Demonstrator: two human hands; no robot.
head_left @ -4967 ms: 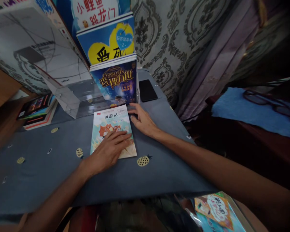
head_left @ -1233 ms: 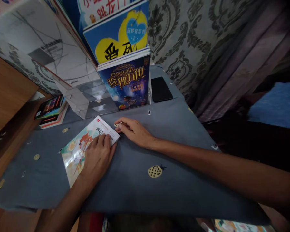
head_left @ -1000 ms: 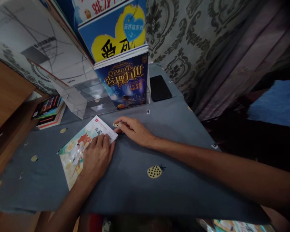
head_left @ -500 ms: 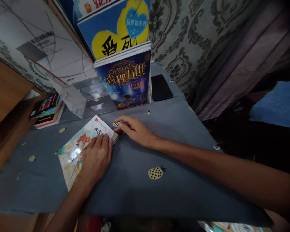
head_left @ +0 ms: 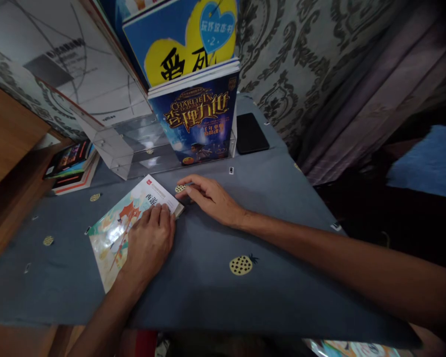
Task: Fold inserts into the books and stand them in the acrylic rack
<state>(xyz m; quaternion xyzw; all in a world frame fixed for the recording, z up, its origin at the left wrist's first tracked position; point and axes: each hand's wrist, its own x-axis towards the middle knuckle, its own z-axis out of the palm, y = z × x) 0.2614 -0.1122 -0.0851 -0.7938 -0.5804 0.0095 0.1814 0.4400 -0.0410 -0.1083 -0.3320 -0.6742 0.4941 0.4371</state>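
Note:
A thin picture book point(head_left: 115, 233) with a pale, colourful cover lies turned at an angle on the blue-grey tablecloth point(head_left: 208, 287). My left hand point(head_left: 148, 243) rests flat on the book's right part, fingers stretched toward its upper corner. My right hand point(head_left: 208, 198) lies on the cloth just right of that corner, fingers slightly curled, fingertips touching the book's edge where the pages lift a little.
A clear acrylic stand point(head_left: 130, 148) behind the book holds upright books, a dark blue one point(head_left: 198, 124) in front. A black phone point(head_left: 250, 134) lies to its right. A stack of books point(head_left: 72, 166) sits at the left. Patterned curtains point(head_left: 319, 74) hang on the right.
Since five seconds ago the picture book has been turned counter-clockwise and slid left. Over the last second both hands have stayed at its corner, where the edge has lifted slightly.

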